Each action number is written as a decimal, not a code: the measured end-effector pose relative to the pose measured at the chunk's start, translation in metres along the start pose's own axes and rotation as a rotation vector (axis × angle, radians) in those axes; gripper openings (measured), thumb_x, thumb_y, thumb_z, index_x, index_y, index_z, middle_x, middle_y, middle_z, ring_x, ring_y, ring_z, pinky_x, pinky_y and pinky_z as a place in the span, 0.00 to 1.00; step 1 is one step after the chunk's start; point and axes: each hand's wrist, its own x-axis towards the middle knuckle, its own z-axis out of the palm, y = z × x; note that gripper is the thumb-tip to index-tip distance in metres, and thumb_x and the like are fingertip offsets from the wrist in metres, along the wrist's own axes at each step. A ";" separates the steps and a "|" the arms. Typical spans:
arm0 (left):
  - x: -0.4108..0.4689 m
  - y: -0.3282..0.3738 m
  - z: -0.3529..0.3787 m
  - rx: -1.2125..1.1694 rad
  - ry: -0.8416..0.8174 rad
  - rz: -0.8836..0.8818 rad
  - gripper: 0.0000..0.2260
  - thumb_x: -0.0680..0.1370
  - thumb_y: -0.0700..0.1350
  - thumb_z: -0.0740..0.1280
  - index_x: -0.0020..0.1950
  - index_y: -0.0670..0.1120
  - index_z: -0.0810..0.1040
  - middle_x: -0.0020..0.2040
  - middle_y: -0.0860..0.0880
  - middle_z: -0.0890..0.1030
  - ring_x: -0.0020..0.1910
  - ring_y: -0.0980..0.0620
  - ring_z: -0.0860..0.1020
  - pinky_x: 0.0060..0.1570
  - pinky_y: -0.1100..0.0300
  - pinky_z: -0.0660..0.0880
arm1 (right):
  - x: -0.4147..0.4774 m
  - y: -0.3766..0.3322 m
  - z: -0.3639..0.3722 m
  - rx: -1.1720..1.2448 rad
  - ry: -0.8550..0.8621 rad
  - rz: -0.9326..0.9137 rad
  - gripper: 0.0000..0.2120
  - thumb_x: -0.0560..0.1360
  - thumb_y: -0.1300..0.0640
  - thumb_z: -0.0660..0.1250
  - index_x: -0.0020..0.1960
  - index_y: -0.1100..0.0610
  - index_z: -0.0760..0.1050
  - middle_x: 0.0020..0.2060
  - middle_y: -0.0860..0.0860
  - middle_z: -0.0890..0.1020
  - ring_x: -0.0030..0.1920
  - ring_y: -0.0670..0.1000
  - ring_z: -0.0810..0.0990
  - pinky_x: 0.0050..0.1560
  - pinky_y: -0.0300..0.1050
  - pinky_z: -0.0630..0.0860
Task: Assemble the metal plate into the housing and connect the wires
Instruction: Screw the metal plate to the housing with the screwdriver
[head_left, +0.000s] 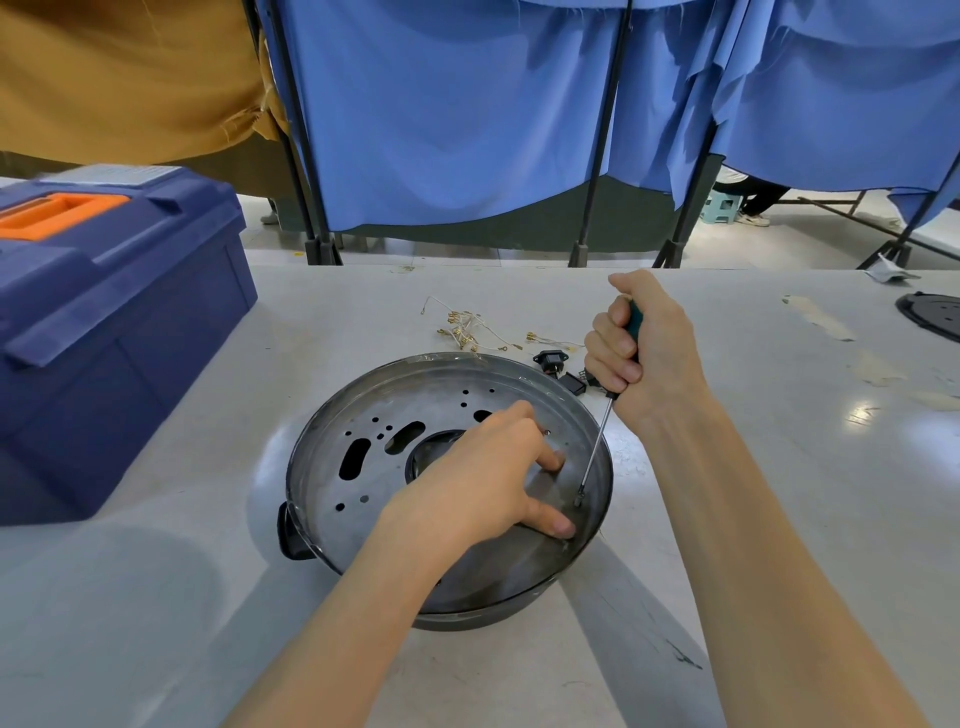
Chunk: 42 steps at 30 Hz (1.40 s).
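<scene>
Clenching the tilted screwdriver (597, 441), right hand (644, 358) could slip off what seems 1 screw (577, 501), jabbing the flat left hand (483, 483) pressing the metal plate (431, 400).

We are seeing only hands and forearms of person. Left hand (483, 483) and right hand (649, 353) both showing bare, fingertips to wrist. Left forearm (353, 623) and right forearm (769, 571) running bare as far as bottom edge. We are making out short, rounded nails on left thumb (561, 526) and on finger next to it. Knuckles and finger creases showing plainly on right hand. Forearms looking broader toward bottom edge under wide lens.
</scene>
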 end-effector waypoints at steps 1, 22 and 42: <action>0.000 0.000 0.000 -0.004 0.000 0.001 0.31 0.68 0.56 0.76 0.68 0.48 0.76 0.63 0.49 0.68 0.64 0.50 0.68 0.61 0.53 0.68 | -0.001 0.000 0.000 0.003 -0.016 -0.014 0.20 0.78 0.53 0.60 0.29 0.56 0.63 0.17 0.49 0.61 0.16 0.47 0.55 0.18 0.35 0.53; 0.000 -0.004 0.002 -0.079 0.078 0.024 0.33 0.65 0.55 0.79 0.68 0.50 0.76 0.58 0.57 0.68 0.54 0.59 0.65 0.54 0.63 0.63 | -0.042 -0.012 0.000 -0.160 -0.611 -0.190 0.20 0.82 0.50 0.54 0.48 0.62 0.80 0.32 0.52 0.73 0.30 0.50 0.68 0.33 0.42 0.68; -0.001 -0.002 0.000 -0.022 0.065 0.052 0.33 0.66 0.56 0.78 0.69 0.49 0.75 0.60 0.55 0.68 0.58 0.58 0.65 0.61 0.61 0.65 | -0.028 -0.030 -0.029 -0.284 -0.940 -0.074 0.19 0.83 0.56 0.54 0.68 0.63 0.72 0.48 0.56 0.75 0.47 0.55 0.75 0.53 0.52 0.74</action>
